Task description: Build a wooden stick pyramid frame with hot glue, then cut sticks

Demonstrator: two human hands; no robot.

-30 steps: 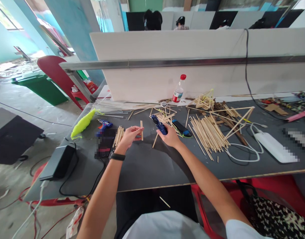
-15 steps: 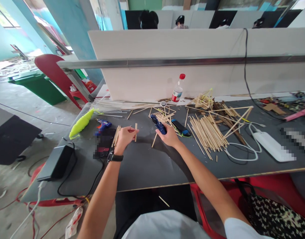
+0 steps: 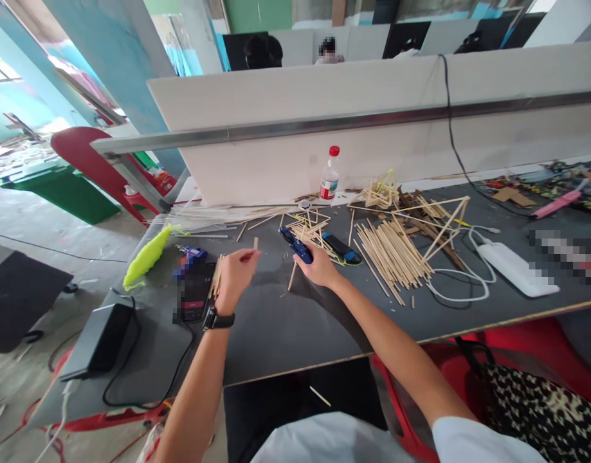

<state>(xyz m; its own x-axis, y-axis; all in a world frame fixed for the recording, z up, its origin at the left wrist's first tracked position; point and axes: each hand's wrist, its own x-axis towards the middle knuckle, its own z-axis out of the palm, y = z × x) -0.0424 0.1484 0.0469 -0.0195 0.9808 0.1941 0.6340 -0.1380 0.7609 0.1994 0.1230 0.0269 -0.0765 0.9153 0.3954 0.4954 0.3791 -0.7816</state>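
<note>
My left hand (image 3: 237, 270), a black watch on its wrist, is closed on a short wooden stick (image 3: 256, 243). The stick's upper end shows above the fingers and the rest is hidden. Beside that hand lie several short sticks (image 3: 217, 278) and a black phone (image 3: 197, 292). My right hand (image 3: 319, 265) is wrapped round a dark blue hand tool (image 3: 296, 245) that looks like pliers, its tip pointing up and left. A single stick (image 3: 292, 276) lies just below the tool; I cannot tell whether they touch.
A pile of long sticks (image 3: 391, 254) and a stick frame (image 3: 449, 225) lie to the right. Farther right is a white power strip (image 3: 519, 267). A bottle (image 3: 329, 177) stands by the partition (image 3: 256, 161). At left are a glue gun (image 3: 193, 255), a yellow-green pouch (image 3: 148, 257) and a black box (image 3: 100, 337).
The view has shifted slightly. My left hand has turned, so less of its short stick shows. My right hand keeps its hold on the dark blue tool.
</note>
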